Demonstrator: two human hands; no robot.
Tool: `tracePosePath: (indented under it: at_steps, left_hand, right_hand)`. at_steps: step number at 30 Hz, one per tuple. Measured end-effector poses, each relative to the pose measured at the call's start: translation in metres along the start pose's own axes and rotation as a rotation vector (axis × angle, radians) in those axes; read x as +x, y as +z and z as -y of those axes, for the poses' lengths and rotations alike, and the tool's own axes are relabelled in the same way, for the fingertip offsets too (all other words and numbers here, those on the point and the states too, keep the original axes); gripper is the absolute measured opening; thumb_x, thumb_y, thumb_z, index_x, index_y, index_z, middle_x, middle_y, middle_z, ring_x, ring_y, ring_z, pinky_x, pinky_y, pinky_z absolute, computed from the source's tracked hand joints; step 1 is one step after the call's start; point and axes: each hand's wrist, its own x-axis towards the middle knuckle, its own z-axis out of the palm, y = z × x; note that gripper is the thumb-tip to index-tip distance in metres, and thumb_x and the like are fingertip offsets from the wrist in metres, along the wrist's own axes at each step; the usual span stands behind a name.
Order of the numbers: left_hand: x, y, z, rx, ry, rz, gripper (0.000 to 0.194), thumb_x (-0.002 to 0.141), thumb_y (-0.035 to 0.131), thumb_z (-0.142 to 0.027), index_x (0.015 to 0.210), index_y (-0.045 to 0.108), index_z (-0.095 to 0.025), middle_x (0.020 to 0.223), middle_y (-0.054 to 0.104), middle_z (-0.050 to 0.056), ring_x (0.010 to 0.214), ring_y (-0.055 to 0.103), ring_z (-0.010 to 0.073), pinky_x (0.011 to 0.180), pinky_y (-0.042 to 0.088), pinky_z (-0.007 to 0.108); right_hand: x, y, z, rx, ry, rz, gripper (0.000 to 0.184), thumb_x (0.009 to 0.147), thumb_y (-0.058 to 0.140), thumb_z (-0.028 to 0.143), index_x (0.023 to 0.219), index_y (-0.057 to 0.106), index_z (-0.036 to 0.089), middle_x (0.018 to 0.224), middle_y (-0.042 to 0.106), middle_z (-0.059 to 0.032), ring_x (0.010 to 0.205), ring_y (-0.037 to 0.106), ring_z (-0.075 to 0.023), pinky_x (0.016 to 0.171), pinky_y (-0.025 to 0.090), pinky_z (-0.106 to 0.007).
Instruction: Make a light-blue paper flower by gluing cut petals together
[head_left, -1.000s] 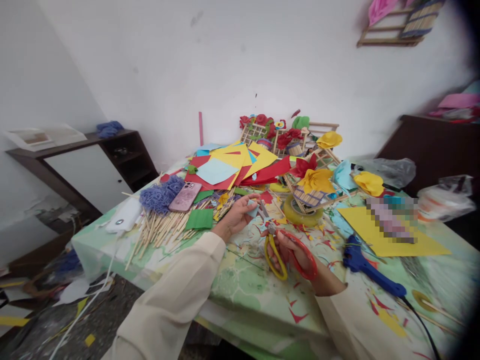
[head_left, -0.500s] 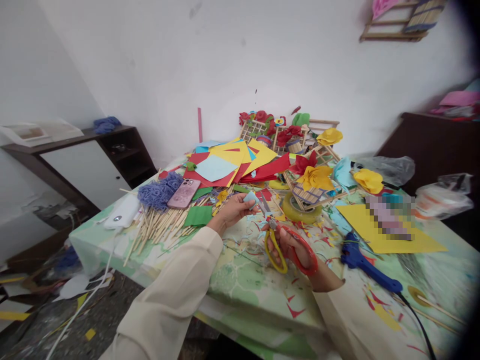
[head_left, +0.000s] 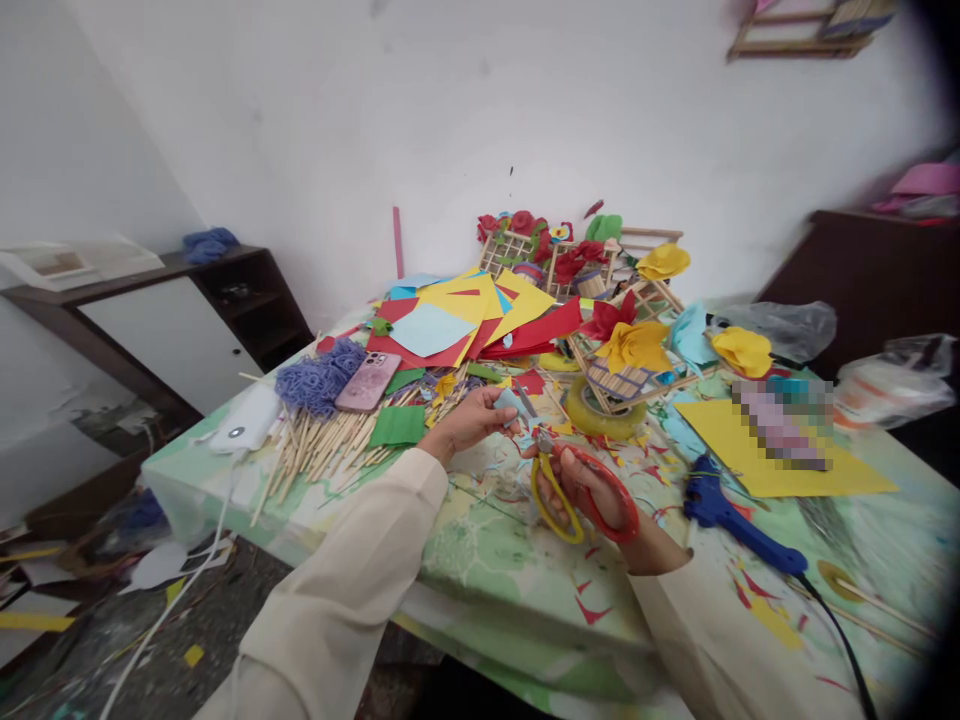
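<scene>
My left hand (head_left: pixel 480 420) pinches a small piece of light blue paper (head_left: pixel 511 405) above the middle of the table. In my right hand (head_left: pixel 581 490) is a pair of scissors (head_left: pixel 546 440) with one red and one yellow handle, my fingers through the loops. The scissor blades point away from me and lie right beside the blue paper, parted a little. Whether they touch the paper's edge is hard to make out. Paper scraps (head_left: pixel 592 605) in red, yellow and blue lie scattered beneath and around both hands.
Bamboo sticks (head_left: pixel 315 455), green paper (head_left: pixel 397 426), blue yarn (head_left: pixel 321 378) and a pink phone (head_left: pixel 367 382) lie left. Stacked coloured paper (head_left: pixel 431 330) and stick frames with paper flowers (head_left: pixel 634 347) stand behind. A tape roll (head_left: pixel 607 415) and a blue glue gun (head_left: pixel 739 525) are on the right.
Both hands stay close together at nearly the same spot. The blue paper has turned slightly in my left fingers, and the scissor handles have spread a little wider. The camera view has shifted slightly.
</scene>
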Motion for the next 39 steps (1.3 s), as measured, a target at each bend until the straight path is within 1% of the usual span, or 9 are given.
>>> tracePosePath:
  at_steps: [8,13,15,18,21,25,28,33,39]
  left_hand:
    - [0.001,0.002,0.004,0.145,-0.079,0.038,0.031,0.063,0.078,-0.034,0.072,0.062,-0.009,0.06,0.065,0.004,0.052,0.059,0.0099,0.053,0.044,0.021]
    - [0.004,0.0,0.005,0.022,-0.034,-0.128,0.032,0.059,0.08,-0.029,0.077,0.061,-0.011,0.066,0.063,0.001,0.058,0.06,0.0096,0.06,0.047,0.023]
    - [0.005,-0.001,0.004,0.003,-0.008,-0.195,0.034,0.057,0.081,-0.027,0.079,0.061,-0.012,0.07,0.063,0.001,0.059,0.06,0.0091,0.062,0.047,0.023]
    - [0.005,0.0,0.003,0.031,-0.006,-0.226,0.035,0.056,0.081,-0.027,0.08,0.061,-0.012,0.07,0.064,0.001,0.059,0.059,0.0092,0.062,0.046,0.024]
    - [0.004,0.002,0.004,0.106,-0.011,-0.198,0.033,0.055,0.081,-0.027,0.076,0.061,-0.011,0.067,0.062,0.0,0.057,0.057,0.0083,0.06,0.045,0.023]
    - [0.003,0.007,0.006,0.27,0.0,-0.138,0.03,0.056,0.079,-0.028,0.074,0.061,-0.011,0.062,0.06,-0.001,0.054,0.055,0.0087,0.058,0.044,0.023]
    - [0.003,0.013,0.008,0.404,-0.031,-0.096,0.03,0.056,0.077,-0.029,0.075,0.062,-0.011,0.063,0.061,0.0,0.055,0.056,0.0109,0.056,0.044,0.023]
    - [0.003,0.022,0.012,0.615,-0.03,0.027,0.032,0.057,0.076,-0.034,0.073,0.062,-0.011,0.061,0.055,-0.002,0.054,0.049,0.0089,0.051,0.037,0.021]
    - [0.002,0.019,0.011,0.723,-0.015,0.055,0.031,0.069,0.066,-0.043,0.073,0.062,-0.012,0.062,0.054,-0.002,0.055,0.047,0.0096,0.052,0.035,0.022]
  right_hand:
    - [0.001,-0.001,0.013,-0.205,-0.001,-0.271,0.051,0.081,0.04,0.065,0.094,0.057,0.018,0.05,0.042,0.0053,0.032,0.031,-0.0074,0.031,0.026,-0.021]
    - [0.006,-0.015,0.019,-1.18,-0.014,-0.644,0.05,0.07,0.057,0.057,0.099,0.063,0.017,0.072,0.064,-0.0066,0.064,0.059,-0.0222,0.054,0.04,-0.029]
    - [0.007,-0.016,0.018,-1.514,0.146,-0.649,0.047,0.073,0.056,0.049,0.106,0.063,0.016,0.082,0.068,-0.0122,0.076,0.063,-0.0285,0.06,0.04,-0.032]
    - [0.006,-0.014,0.016,-1.698,0.278,-0.544,0.047,0.075,0.053,0.038,0.116,0.058,0.016,0.088,0.07,-0.015,0.079,0.065,-0.0302,0.06,0.039,-0.033]
    - [0.005,-0.011,0.018,-1.734,0.278,-0.519,0.042,0.076,0.052,0.038,0.112,0.061,0.018,0.087,0.071,-0.0141,0.078,0.065,-0.0295,0.059,0.039,-0.032]
    - [0.003,-0.012,0.022,-1.745,0.235,-0.738,0.042,0.083,0.046,0.048,0.096,0.068,0.015,0.075,0.069,-0.016,0.072,0.065,-0.0299,0.059,0.04,-0.034]
    - [0.006,-0.017,0.018,-1.581,0.025,-0.802,0.045,0.084,0.045,0.051,0.095,0.069,0.014,0.081,0.07,-0.0153,0.079,0.065,-0.0282,0.066,0.044,-0.035]
    - [0.015,-0.019,0.001,-1.106,-0.287,-0.65,0.024,0.079,0.056,0.036,0.087,0.068,0.016,0.083,0.069,-0.0078,0.073,0.062,-0.0187,0.067,0.047,-0.03]
    - [0.014,-0.017,0.0,-1.121,-0.467,-0.744,0.013,0.079,0.053,0.022,0.07,0.062,0.018,0.067,0.06,-0.0022,0.064,0.054,-0.015,0.06,0.043,-0.027]
